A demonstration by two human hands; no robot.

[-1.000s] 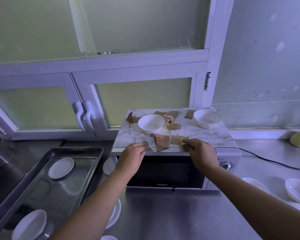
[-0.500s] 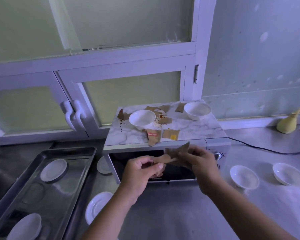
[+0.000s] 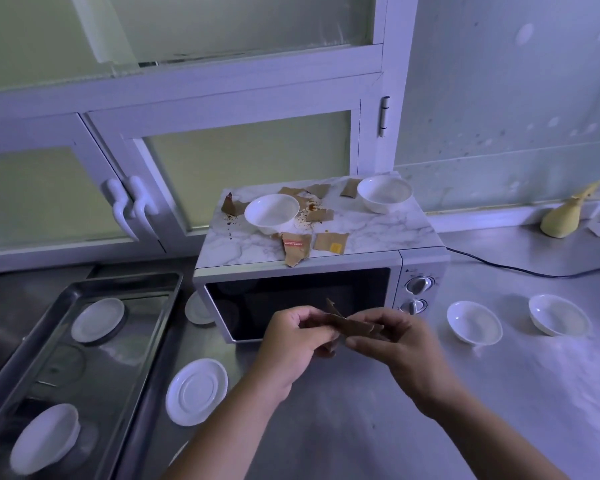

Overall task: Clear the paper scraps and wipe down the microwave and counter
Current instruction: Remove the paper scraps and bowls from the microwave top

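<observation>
Both forearms reach forward and converge. The left hand (image 3: 293,342) and right hand (image 3: 395,344) meet at the fingertips, fingers curled, pinching.

Frosted white-framed windows (image 3: 246,168), dim light

Dim, bluish light is filling the scene, coming softly through the frosted windows (image 3: 243,168) behind. The steel table (image 3: 499,393) is giving off pale glare at the right. Wide-angle distortion is bending the window frames, and both hands are blurring slightly.
</observation>
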